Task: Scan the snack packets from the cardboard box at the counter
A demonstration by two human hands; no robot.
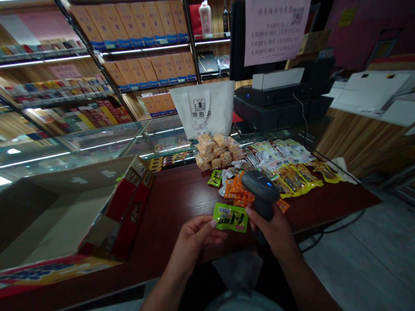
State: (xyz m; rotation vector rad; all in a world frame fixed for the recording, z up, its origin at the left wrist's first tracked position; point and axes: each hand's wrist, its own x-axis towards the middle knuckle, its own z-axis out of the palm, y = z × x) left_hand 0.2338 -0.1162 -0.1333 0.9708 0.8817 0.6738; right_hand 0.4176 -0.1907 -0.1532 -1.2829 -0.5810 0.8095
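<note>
Green packet [231, 217] up in the air, just inside the tabletop's [175, 194] near edge, its dark print facing up! Left hand [198, 233] has it pinched by the left end, thumb on top, fingers curled beneath. Over on the other side, the right hand [270, 224] is wrapped round the grip of a dark scanner [261, 188], blue light showing on its head. A right fingertip comes right up to the packet's right end; touching or just beside it, I cannot tell.

Beyond the scanner's head, orange packets [238, 190] lie in a loose heap, with a second green packet [215, 178] at their left. Look further back: wrapped snacks [217, 151] piled at the far edge, a white bag [207, 108] upright behind them. Clear packets [275, 151] spread rightward along that same far edge, yellow packets [296, 179] in front of them, reaching toward the right corner. And at the tabletop's left end, a big open box [129, 207], red side turned to the hands!
</note>
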